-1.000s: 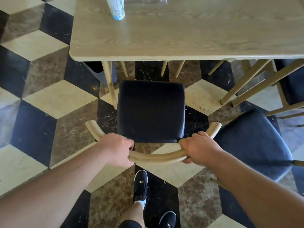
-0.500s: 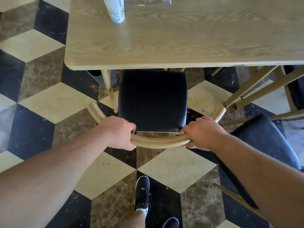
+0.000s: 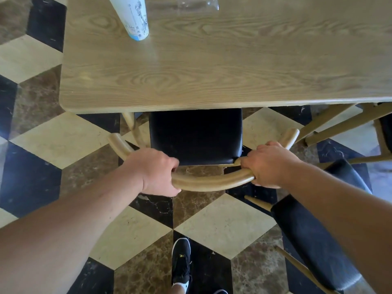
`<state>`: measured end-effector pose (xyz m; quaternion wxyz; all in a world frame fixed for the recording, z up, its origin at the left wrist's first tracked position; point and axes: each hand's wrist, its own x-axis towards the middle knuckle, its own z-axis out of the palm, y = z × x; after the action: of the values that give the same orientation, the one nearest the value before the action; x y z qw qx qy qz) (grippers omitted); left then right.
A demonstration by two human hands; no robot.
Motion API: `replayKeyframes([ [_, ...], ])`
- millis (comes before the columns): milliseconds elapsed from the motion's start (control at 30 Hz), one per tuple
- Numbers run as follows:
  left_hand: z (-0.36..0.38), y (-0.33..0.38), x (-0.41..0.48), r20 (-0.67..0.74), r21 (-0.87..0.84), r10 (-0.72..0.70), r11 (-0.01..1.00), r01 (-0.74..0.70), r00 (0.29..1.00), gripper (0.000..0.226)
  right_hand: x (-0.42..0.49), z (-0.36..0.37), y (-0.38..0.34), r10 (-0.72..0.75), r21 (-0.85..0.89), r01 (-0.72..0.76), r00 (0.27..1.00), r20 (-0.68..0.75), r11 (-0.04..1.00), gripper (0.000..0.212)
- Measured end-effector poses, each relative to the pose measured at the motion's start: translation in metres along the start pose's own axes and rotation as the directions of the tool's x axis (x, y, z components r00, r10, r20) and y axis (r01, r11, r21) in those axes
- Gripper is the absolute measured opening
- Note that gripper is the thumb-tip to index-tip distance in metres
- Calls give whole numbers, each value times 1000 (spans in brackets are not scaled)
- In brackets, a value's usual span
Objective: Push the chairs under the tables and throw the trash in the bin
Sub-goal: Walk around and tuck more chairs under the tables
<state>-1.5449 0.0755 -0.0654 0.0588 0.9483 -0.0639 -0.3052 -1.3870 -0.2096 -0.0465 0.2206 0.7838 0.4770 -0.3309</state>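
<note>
A chair with a black seat (image 3: pixel 195 136) and a curved wooden backrest (image 3: pixel 212 183) stands in front of me, its seat partly under the light wooden table (image 3: pixel 212 71). My left hand (image 3: pixel 154 172) grips the backrest left of centre. My right hand (image 3: pixel 267 164) grips it right of centre. On the table's far edge stand a white paper cup (image 3: pixel 133 18) with blue print and a clear plastic bottle (image 3: pixel 182 6) lying on its side, both cut off by the frame's top.
A second black-seated chair (image 3: pixel 314 240) stands pulled out at my right, under my right forearm. Another chair's wooden legs (image 3: pixel 339 122) show under the table at the right. My black shoe (image 3: pixel 181 259) rests on the patterned tile floor.
Both hands have pushed the chair forward; its seat has slid from the open floor to partly under the table edge. I have stepped closer to the table.
</note>
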Motion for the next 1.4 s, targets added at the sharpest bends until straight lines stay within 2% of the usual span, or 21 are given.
replayKeyframes([
  [267, -1, 0, 4, 71, 3, -45, 999, 44, 997, 46, 5, -7, 2, -27, -14, 29, 993, 116, 999, 17],
  [700, -5, -2, 3, 81, 4, 1, 1000, -1, 997, 44, 2, -10, 2, -27, -4, 28, 995, 97, 1000, 10],
  [1000, -9, 0, 3, 78, -1, -22, 1000, 22, 997, 39, 3, -9, 4, -32, 9, 32, 995, 92, 999, 13],
  [1100, -11, 4, 0, 102, -1, -55, 998, 55, 993, 44, 2, -7, 3, -27, 0, 27, 996, 83, 1000, 16],
  [1233, -11, 17, -7, 104, 50, -181, 983, 177, 978, 52, 0, -3, -1, 17, -2, -17, 1000, 7, 1000, 16],
  [1300, -6, 25, -18, 20, 89, -279, 957, 276, 960, 57, -8, 3, -12, 58, 12, -57, 994, -88, 998, 19],
  [1400, 13, 62, -39, -172, 23, -409, 908, 418, 896, 60, -33, 42, -41, 190, 211, -120, 917, -351, 970, 51],
])
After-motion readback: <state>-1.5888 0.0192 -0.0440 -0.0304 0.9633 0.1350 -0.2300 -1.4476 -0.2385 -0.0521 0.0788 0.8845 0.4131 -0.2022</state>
